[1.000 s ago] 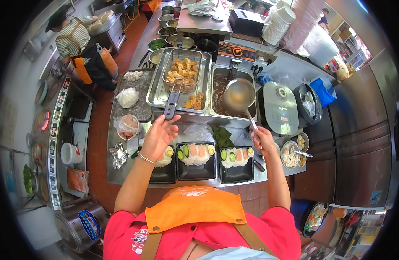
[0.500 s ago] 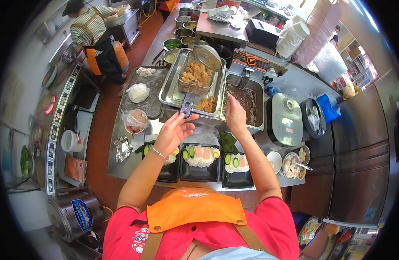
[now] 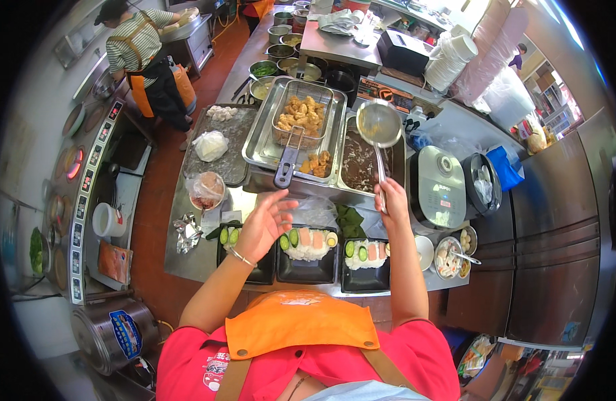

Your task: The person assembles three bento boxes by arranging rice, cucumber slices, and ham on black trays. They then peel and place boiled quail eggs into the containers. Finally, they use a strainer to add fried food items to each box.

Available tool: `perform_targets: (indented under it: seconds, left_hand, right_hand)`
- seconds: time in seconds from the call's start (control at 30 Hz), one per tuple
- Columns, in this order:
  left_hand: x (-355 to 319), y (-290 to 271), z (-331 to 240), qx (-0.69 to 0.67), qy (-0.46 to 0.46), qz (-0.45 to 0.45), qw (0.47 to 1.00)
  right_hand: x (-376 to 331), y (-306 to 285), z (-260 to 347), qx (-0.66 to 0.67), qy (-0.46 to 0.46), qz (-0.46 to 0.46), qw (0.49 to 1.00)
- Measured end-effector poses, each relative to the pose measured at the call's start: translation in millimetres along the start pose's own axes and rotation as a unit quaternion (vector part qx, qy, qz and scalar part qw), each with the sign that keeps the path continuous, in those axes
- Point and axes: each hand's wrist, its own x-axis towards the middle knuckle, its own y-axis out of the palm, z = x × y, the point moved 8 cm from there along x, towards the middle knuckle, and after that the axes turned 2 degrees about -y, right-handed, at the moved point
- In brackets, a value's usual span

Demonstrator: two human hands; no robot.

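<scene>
My right hand [image 3: 392, 202] is closed round the handle of a round mesh skimmer [image 3: 379, 124], its head tilted above the fryer vat [image 3: 361, 167] of dark oil. My left hand [image 3: 264, 226] is empty, fingers spread, just below the black handle [image 3: 286, 168] of a wire fry basket and apart from it. That basket holds golden fried chicken pieces [image 3: 301, 115] and rests in a steel tray [image 3: 254, 148], where a few loose fried pieces [image 3: 317, 164] lie. Near me stand three black dishes [image 3: 306, 273] of rice, with cucumber slices and pink slices on top; the left one is partly hidden.
Left of the steel tray, a dark tray [image 3: 231, 170] carries a white bagged lump [image 3: 211, 146]. A tub [image 3: 206, 190] and crumpled foil [image 3: 187, 230] sit nearer. At right are a rice cooker [image 3: 438, 187] and small bowls [image 3: 448, 256]. A co-worker [image 3: 144, 63] stands far left.
The skimmer has moved right, from over the fry basket to above the vat. My left hand has come off the basket handle and drawn back toward me.
</scene>
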Motion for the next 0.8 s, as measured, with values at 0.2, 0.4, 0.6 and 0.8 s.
perform_targets:
  seconds: [0.2,0.4,0.6,0.8]
  left_hand:
    - [-4,-9,62,0.050,-0.091,0.010,0.995]
    - [0,-5,83,0.070,-0.124,0.006,0.990]
    - [-19,-49,77,0.055,-0.082,-0.077,0.992]
    - [-42,-78,89,0.040,-0.063,-0.168,0.983]
  right_hand:
    - [-7,-79,-63,-0.083,0.120,-0.058,0.988]
    - [-2,-90,-69,-0.218,0.172,-0.041,0.960]
    - [57,-53,50,-0.751,-0.080,0.021,0.655]
    - [251,-53,118,-0.631,-0.182,-0.064,0.752]
